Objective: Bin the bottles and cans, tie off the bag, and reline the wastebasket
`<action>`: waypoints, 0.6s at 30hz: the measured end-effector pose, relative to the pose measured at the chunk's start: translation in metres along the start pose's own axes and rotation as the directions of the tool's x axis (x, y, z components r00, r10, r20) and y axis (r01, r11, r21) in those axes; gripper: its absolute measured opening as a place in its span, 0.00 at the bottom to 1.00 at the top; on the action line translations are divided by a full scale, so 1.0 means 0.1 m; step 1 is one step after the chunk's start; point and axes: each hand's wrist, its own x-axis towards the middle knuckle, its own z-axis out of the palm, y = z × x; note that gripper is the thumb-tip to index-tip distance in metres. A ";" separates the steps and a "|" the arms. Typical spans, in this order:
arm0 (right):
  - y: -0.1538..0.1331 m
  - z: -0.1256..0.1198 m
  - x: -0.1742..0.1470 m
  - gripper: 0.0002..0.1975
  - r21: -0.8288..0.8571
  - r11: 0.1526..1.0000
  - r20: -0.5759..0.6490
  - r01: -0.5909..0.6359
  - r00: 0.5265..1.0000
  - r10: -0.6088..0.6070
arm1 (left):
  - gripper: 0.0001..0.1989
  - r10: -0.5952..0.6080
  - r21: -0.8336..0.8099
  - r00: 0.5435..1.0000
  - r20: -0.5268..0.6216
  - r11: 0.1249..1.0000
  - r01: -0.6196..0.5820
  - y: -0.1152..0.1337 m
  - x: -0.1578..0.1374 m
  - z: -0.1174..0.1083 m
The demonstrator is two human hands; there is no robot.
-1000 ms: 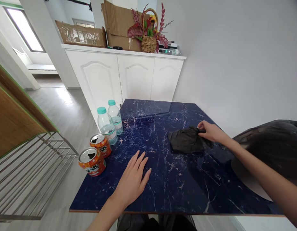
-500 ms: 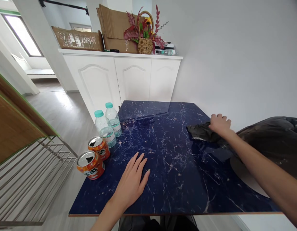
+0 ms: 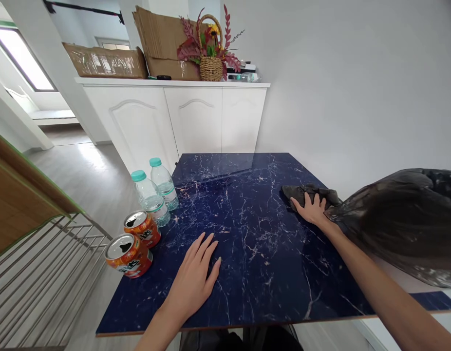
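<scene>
My left hand [image 3: 192,278] lies flat on the dark blue marbled table [image 3: 247,287], fingers stretched out and holding nothing. My right hand [image 3: 313,210] rests with spread fingers on a crumpled black piece [image 3: 300,192] at the table's right side; whether that is cloth or plastic I cannot tell. A large puffed-up black plastic bag [image 3: 404,219] bulges beside my right forearm. Left of my left hand stand two opened orange drink cans, the nearer can [image 3: 132,261] and the farther can [image 3: 147,233]. Behind them are two clear water bottles with teal caps, a nearer bottle [image 3: 152,202] and a farther bottle [image 3: 167,187].
A metal rack [image 3: 61,278] stands left of the table, with a brown board [image 3: 21,200] above it. Beyond the table is a white cabinet [image 3: 138,122] bearing cardboard boxes [image 3: 104,61] and a flower basket [image 3: 211,68]. A white wall [image 3: 338,87] borders the right.
My right hand has moved left and lower onto the crumpled black piece, its fingers now spread. The black bag has swung forward and puffed up. The left hand stays flat; the view has shifted slightly.
</scene>
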 end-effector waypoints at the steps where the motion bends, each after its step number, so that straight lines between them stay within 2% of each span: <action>1: -0.01 0.00 -0.05 0.53 0.013 1.000 -0.006 0.008 1.000 -0.008 | 0.25 0.003 0.003 1.000 -0.001 1.000 -0.003 0.00 0.00 0.00; 4: -0.04 0.00 -0.33 0.49 0.033 0.995 -0.023 0.095 0.995 -0.094 | 0.25 0.010 0.006 1.000 -0.010 1.000 -0.010 0.00 0.01 -0.01; 8: -0.04 -0.03 -0.95 0.42 0.037 0.955 0.001 0.294 0.956 -0.294 | 0.25 0.013 0.010 1.000 -0.013 1.000 -0.013 -0.01 0.02 0.00; 11: 0.06 -0.14 -1.42 0.38 0.055 0.864 -0.013 0.500 0.866 -0.500 | 0.25 0.015 0.006 1.000 -0.022 1.000 -0.015 -0.02 0.01 0.02; 13: 0.18 -0.26 -1.66 0.36 0.064 0.800 -0.032 0.597 0.802 -0.596 | 0.25 0.020 -0.004 0.999 -0.038 1.000 -0.020 -0.03 0.02 0.02; 15: 0.32 -0.38 -1.82 0.34 0.093 0.772 -0.028 0.629 0.777 -0.629 | 0.26 0.026 -0.009 0.999 -0.046 1.000 -0.026 -0.04 0.02 0.03; 18: 0.53 -0.48 -1.97 0.33 0.168 0.801 0.019 0.574 0.811 -0.585 | 0.27 0.034 0.003 0.999 -0.038 0.999 -0.034 -0.04 0.02 0.04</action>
